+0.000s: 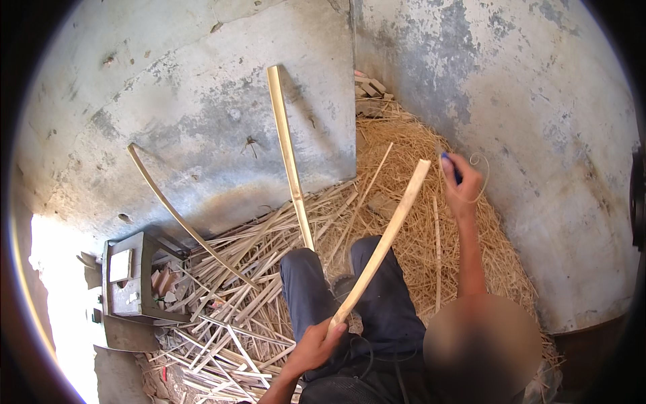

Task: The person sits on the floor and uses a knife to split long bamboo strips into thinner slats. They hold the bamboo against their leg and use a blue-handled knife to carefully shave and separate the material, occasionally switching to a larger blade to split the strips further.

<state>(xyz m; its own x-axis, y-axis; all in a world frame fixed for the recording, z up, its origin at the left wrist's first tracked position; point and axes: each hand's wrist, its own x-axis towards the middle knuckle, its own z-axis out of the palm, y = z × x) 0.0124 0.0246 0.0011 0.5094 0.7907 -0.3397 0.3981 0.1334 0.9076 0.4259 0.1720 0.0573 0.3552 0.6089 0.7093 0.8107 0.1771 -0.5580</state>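
Observation:
My left hand (317, 348) is closed round the lower end of a long, pale split bamboo strip (387, 246). The strip slants up and to the right across my lap, its far end free. Off to the right, my right hand (463, 183) is raised and closed on a small blue-handled knife (457, 174); its blade is faint and blurred. A thin, curled bamboo shaving (486, 176) hangs beside the right hand. The knife and the strip's far end are apart, with a small gap between them.
Another bamboo strip (286, 145) leans on the grey wall (202, 101), and a thinner curved one (175, 210) leans further left. Cut strips (249, 299) lie heaped at left beside a dark wooden box (138, 296). Straw-like shavings (417, 135) cover the floor ahead and right.

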